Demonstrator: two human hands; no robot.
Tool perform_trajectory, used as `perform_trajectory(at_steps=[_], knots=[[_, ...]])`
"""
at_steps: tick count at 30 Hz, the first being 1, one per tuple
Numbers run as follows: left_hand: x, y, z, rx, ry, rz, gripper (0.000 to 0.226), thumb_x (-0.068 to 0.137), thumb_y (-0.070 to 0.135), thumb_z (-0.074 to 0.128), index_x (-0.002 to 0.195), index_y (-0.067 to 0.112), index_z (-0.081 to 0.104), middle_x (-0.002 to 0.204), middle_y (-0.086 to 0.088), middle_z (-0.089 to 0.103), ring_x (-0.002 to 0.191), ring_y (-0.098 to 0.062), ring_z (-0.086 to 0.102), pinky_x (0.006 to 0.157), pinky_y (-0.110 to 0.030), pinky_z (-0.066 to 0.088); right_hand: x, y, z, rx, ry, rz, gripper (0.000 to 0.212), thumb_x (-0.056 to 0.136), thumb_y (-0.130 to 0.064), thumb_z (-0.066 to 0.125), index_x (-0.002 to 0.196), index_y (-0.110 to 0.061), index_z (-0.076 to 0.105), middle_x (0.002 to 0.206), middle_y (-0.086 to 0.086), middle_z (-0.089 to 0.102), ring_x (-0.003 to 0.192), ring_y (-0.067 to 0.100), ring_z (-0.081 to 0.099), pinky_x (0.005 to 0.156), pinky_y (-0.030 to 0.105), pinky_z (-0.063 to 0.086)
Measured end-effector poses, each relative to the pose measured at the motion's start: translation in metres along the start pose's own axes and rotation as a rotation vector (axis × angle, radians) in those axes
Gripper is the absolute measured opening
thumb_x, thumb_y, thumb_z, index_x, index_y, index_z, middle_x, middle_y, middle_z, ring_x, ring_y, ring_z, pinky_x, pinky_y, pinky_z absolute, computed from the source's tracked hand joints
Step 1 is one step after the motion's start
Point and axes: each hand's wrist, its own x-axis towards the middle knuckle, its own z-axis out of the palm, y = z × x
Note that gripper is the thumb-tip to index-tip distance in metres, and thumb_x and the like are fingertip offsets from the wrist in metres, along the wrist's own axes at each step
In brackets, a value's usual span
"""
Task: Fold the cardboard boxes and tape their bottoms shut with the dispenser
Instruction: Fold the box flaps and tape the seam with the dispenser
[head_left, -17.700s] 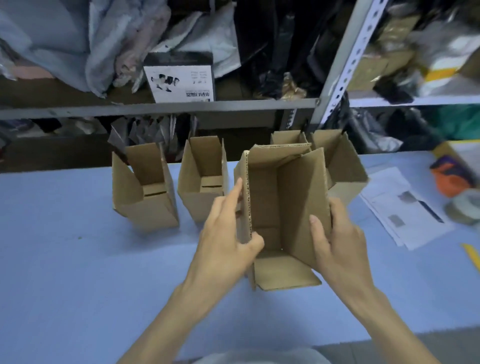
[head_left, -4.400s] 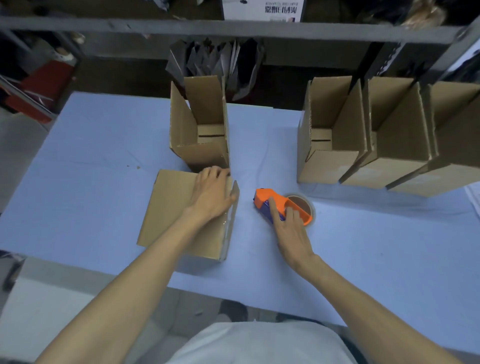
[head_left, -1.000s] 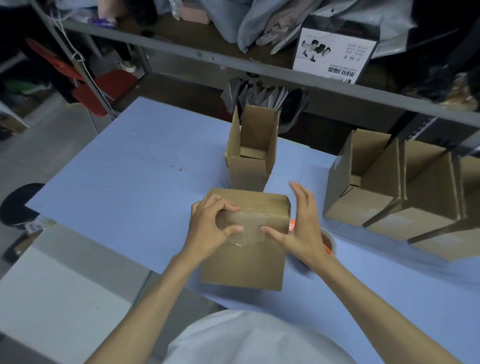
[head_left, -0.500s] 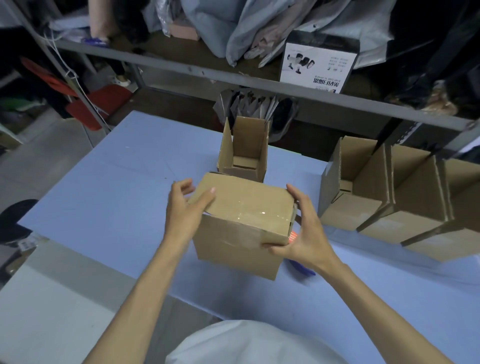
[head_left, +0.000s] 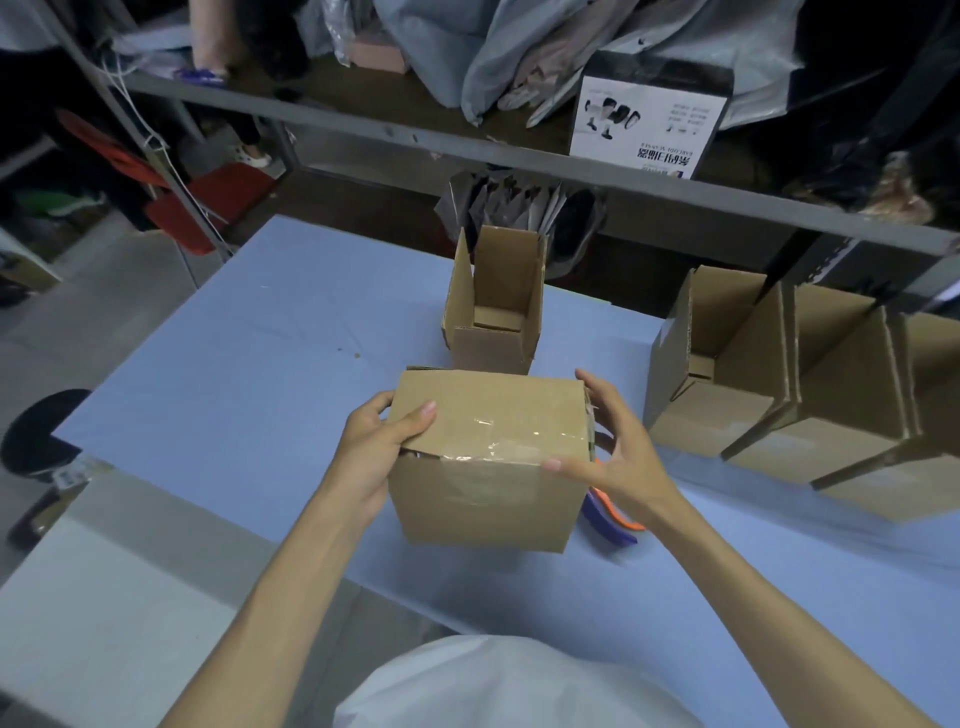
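Taped cardboard box (head_left: 488, 499) held in both hands above the blue tabletop (head_left: 234, 395).

Head view: the left hand (head_left: 374, 447) grips the box's left side, thumb curled onto the top face; the right hand (head_left: 618, 457) grips the right side, thumb on the near top edge. A clear tape strip (head_left: 511, 447) runs over the closed top seam and down the front. The orange and blue dispenser (head_left: 610, 517) lies on the tabletop just right of the box, partly hidden by the right hand. An open box (head_left: 493, 343) stands behind, and a row of open boxes (head_left: 727, 410) stands to the right.
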Motion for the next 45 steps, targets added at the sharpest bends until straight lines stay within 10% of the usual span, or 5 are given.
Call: perform_trajectory(at_steps=[15, 24, 34, 40, 45], knots=[[-0.007, -0.027, -0.013, 0.162, -0.219, 0.185, 0.056, 0.074, 0.018, 0.081, 0.12, 0.034, 0.053, 0.101, -0.006, 0.074, 0.09, -0.023, 0.072, 0.067, -0.025, 0.056, 0.014, 0.003, -0.006, 0.29, 0.259, 0.056, 0.06, 0.07, -0.044, 0.074, 0.126, -0.026, 0.06, 0.099, -0.021, 0.068, 0.093, 0.001, 0.064, 0.069, 0.017, 0.053], [-0.003, -0.03, -0.003, 0.024, -0.014, 0.108, 0.035, 0.084, 0.015, 0.071, 0.114, 0.014, 0.053, 0.096, -0.006, 0.076, 0.08, -0.023, 0.073, 0.057, -0.028, 0.056, -0.007, 0.0, 0.002, 0.028, 0.03, -0.015, 0.101, 0.072, -0.051, 0.077, 0.146, -0.055, 0.008, 0.15, -0.027, 0.027, 0.131, -0.004, 0.039, 0.088, 0.011, 0.047], [-0.01, -0.015, -0.018, 0.016, -0.055, 0.013, 0.054, 0.087, 0.011, 0.068, 0.12, 0.041, 0.037, 0.104, -0.01, 0.069, 0.076, -0.018, 0.072, 0.056, -0.031, 0.056, -0.037, -0.005, 0.002, -0.256, -0.204, -0.217, 0.117, 0.052, -0.05, 0.09, 0.149, -0.038, 0.025, 0.16, -0.012, -0.004, 0.148, 0.016, -0.001, 0.107, 0.058, 0.034], [-0.023, -0.017, -0.012, 0.158, -0.136, 0.119, 0.057, 0.084, 0.003, 0.07, 0.122, 0.036, 0.044, 0.123, -0.006, 0.057, 0.099, -0.016, 0.066, 0.073, -0.029, 0.057, -0.041, 0.009, 0.0, 0.011, -0.114, -0.162, 0.092, 0.058, -0.036, 0.086, 0.14, -0.024, 0.046, 0.152, -0.005, 0.034, 0.147, 0.019, 0.017, 0.104, 0.044, 0.041], [-0.031, -0.021, -0.013, 0.45, -0.184, 0.118, 0.076, 0.055, 0.052, 0.077, 0.124, 0.043, 0.047, 0.136, 0.01, 0.04, 0.122, -0.002, 0.047, 0.102, -0.032, 0.045, -0.038, 0.02, 0.007, 0.18, 0.007, -0.03, 0.065, 0.064, -0.03, 0.082, 0.124, -0.017, 0.062, 0.127, -0.003, 0.062, 0.123, 0.019, 0.054, 0.092, 0.025, 0.047]])
